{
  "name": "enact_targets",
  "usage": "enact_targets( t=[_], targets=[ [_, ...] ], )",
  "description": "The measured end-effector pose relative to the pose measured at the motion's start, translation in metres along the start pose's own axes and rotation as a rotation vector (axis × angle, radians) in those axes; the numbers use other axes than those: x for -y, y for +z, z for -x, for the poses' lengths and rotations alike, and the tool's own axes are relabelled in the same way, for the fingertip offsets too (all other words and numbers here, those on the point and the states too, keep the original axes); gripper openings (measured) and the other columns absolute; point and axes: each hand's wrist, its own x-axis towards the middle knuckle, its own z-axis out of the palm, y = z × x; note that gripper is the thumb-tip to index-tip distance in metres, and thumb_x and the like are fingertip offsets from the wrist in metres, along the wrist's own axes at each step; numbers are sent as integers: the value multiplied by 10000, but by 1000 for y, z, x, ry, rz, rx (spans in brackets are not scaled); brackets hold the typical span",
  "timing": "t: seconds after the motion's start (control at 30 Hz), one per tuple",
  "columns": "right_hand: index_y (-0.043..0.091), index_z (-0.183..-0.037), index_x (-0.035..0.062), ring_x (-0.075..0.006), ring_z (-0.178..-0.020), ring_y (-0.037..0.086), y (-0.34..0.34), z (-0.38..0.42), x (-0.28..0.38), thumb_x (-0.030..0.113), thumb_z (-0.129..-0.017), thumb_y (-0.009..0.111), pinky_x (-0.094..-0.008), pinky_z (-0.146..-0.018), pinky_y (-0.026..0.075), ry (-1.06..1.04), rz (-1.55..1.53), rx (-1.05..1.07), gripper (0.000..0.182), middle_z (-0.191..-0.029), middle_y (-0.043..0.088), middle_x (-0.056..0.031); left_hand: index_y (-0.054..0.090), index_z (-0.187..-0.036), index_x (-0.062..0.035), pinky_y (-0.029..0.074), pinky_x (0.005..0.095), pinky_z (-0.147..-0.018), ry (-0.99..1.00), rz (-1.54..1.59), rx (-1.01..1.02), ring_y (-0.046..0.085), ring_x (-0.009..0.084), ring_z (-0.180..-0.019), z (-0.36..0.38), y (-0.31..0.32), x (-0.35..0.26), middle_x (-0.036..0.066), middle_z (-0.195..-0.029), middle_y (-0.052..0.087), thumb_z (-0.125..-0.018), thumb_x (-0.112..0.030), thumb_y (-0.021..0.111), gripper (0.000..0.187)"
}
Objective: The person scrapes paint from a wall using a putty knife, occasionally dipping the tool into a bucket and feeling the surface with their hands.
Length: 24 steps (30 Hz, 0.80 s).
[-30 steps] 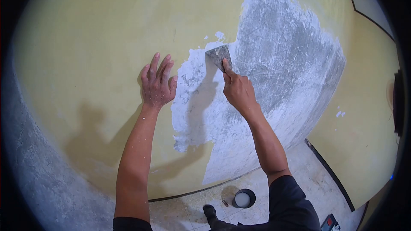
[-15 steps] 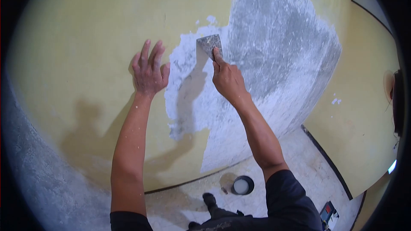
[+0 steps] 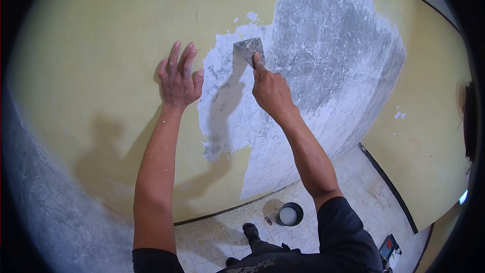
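You have one putty knife (image 3: 246, 47), two hands at the wall (image 3: 111, 50), one bucket (image 3: 299, 212) and one small stick-like piece (image 3: 268, 220) on the floor. The putty knife is in your right hand (image 3: 272, 93), its blade reaching up and slightly left of your knuckles, over the pale scraped patch (image 3: 323, 35) near that patch's upper left edge. Your right fingers curl firmly round the handle, mostly hiding it, with the index finger laid along the blade. Your left hand (image 3: 180, 87) is spread and empty, palm toward the yellow paint, thumb just beside the patch's edge; how hard it presses, you cannot tell. Your arm's shadow crosses the patch below the blade. The bucket, holding whitish liquid, stands beyond your shoe (image 3: 249, 231), with the stick-like piece just beside it.
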Motion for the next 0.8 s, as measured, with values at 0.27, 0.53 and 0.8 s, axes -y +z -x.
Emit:
enact_targets(
  t=[0.27,0.53,0.8],
  targets=[
    [516,-1352,81,-510,-743,597,-2,-7,6,173,-942,485,-549,-707,473,12,-40,-23,421,-773,616,-320,385,-1378,-88,209,410,-1040,28,-38,-15,349,233,-1386,0,-5,-3,2,-1435,479,-922,-297,481,511],
    [508,-1353,64,-506,-777,596,-5,-17,8,158,-934,491,-550,-718,462,-5,-70,-47,430,-795,610,-327,392,-1371,-77,214,418,-1039,36,-52,-46,355,246,-1384,-9,-2,0,1,-1448,461,-931,-293,466,495],
    [493,-1357,41,-509,-741,592,-2,-9,20,169,-949,480,-547,-699,463,16,-139,-90,429,-777,606,-328,379,-1384,-73,221,421,-1038,31,-41,-5,351,241,-1385,-3,-6,-2,9,-1449,458,-926,-289,468,514]
  ],
)
